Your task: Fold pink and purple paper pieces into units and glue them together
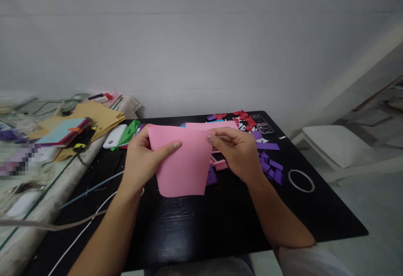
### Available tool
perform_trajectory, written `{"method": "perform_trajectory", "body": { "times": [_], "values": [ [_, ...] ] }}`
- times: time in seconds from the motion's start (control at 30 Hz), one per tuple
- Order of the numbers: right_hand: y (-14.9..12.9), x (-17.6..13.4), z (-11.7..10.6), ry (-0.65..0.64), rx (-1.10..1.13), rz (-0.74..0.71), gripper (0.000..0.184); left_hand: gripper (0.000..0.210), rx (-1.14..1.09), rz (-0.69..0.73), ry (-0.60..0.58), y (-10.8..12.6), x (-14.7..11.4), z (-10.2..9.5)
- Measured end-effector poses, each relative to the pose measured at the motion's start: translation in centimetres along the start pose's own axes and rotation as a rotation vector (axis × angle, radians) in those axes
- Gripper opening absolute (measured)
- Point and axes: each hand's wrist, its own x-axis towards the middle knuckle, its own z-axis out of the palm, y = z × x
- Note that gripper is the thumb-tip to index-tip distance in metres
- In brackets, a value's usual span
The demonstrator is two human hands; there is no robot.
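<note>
A pink sheet of paper is held up above the black table. My left hand grips its left side, thumb lying across the front and fingers hidden behind. At the sheet's upper right corner, my right hand pinches the edge between thumb and fingers. Behind the held sheet lies another pink sheet, partly covered. Purple paper pieces lie to the right of my right hand, and small folded pink pieces show just below it.
Red and white paper scraps and a phone-like dark object lie at the back right. A tape-like ring sits near the right edge. On the left are green strips, yellow envelopes and a white cable. A white stool stands beyond.
</note>
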Motion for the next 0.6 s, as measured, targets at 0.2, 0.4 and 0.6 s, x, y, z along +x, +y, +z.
{"method": "perform_trajectory", "body": {
  "times": [0.2,0.4,0.6],
  "values": [
    [0.19,0.11,-0.08,0.004,0.008,0.026,0.021,0.044,-0.025,0.001,-0.019,-0.49,0.12,-0.09],
    [0.11,0.13,-0.08,0.002,0.013,0.044,0.021,0.044,-0.003,0.012,-0.018,-0.73,0.18,-0.25],
    [0.21,0.02,-0.19,0.011,-0.035,0.079,0.021,0.044,-0.001,0.010,-0.022,-0.64,0.18,-0.24]
  ]
}}
